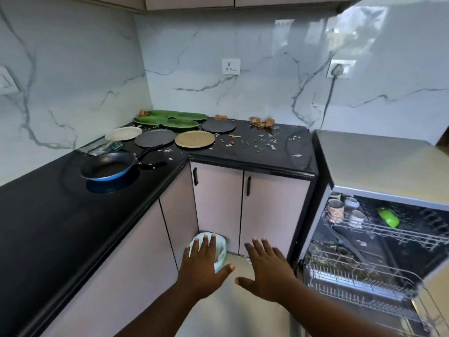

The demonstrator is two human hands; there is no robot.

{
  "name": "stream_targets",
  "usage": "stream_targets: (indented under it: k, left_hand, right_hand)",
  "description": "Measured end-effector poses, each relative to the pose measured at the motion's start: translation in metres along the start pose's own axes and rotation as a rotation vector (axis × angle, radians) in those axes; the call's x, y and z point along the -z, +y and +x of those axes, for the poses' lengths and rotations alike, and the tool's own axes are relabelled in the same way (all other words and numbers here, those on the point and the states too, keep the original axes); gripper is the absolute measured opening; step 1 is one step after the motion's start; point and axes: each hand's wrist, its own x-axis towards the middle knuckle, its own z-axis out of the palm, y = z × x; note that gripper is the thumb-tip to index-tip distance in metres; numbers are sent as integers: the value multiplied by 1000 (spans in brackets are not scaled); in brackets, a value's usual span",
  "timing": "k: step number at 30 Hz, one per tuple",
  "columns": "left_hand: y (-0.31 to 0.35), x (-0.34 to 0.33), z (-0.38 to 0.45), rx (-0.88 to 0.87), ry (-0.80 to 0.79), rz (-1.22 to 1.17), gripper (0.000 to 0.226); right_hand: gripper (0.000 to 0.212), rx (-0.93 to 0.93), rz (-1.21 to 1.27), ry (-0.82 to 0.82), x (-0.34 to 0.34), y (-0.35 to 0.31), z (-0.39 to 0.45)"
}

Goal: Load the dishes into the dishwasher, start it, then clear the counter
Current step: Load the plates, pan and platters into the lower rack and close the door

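Observation:
My left hand (202, 266) and my right hand (267, 271) are stretched out low in front of the cabinets, both empty with fingers spread. On the black counter (48, 215) sit a blue frying pan (109, 169), a cream plate (124, 133), two dark grey plates (155, 138) (218, 126), a tan plate (195, 139) and green leaf-shaped plates (170, 120). The dishwasher (379, 251) stands open at the right, both racks pulled out. Mugs (336, 210) and a green item (388, 217) rest in the upper rack.
Food scraps and peels (262, 122) litter the counter's back right. A crumpled wrapper (104, 148) lies behind the pan. A bin with a pale liner (220, 249) stands on the floor under my left hand. Cabinet doors with black handles (248, 186) face me.

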Motion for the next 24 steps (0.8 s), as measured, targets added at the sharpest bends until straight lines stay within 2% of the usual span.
stream_targets:
  k: [5,8,12,14,18,21,24]
  left_hand:
    - [-21,13,47,37,14,-47,133]
    - [-31,22,86,60,8,-14,132]
    - [-41,45,152,110,18,0,125]
    - [-43,57,184,159,43,-8,129]
    - [-49,76,237,269,68,-32,135]
    - [-57,84,263,323,66,-66,110]
    - [-72,88,286,364,102,-127,117]
  right_hand:
    - [115,27,20,25,15,3,65]
    - [107,34,37,45,25,9,113]
    - [127,65,68,47,43,22,188]
    - [129,78,72,46,56,32,225]
    - [95,131,24,33,82,50,291]
    - [92,169,0,53,100,57,332]
    - [92,168,48,76,115,57,368]
